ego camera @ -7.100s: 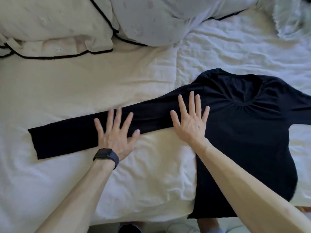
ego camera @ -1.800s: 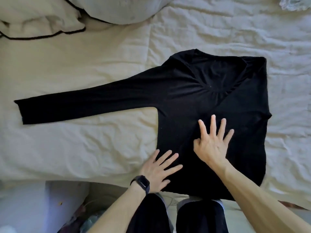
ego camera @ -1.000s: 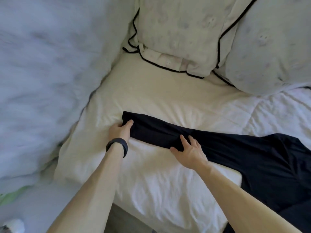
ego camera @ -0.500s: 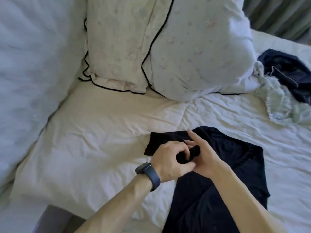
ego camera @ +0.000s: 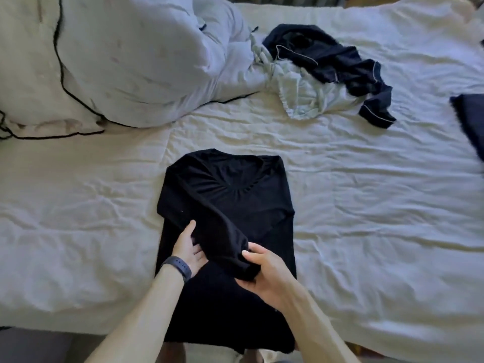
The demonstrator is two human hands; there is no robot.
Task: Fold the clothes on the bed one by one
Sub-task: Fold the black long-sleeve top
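Note:
A black long-sleeved top (ego camera: 230,195) lies flat on the white bed (ego camera: 366,205), neckline away from me, its right sleeve folded in. The left sleeve runs diagonally down across the body of the top. My left hand (ego camera: 187,246), with a dark watch on the wrist, holds the sleeve from underneath at mid-length. My right hand (ego camera: 264,271) grips the sleeve's cuff end just above the top's lower half.
Two white pillows with black piping (ego camera: 117,61) fill the back left. A crumpled navy garment with white trim (ego camera: 337,66) and a pale green one (ego camera: 303,93) lie at the back. A dark folded item (ego camera: 468,119) sits at the right edge.
The long left sleeve, earlier stretched out to the left, has been brought over onto the body of the top. Both hands moved with it toward the top's middle.

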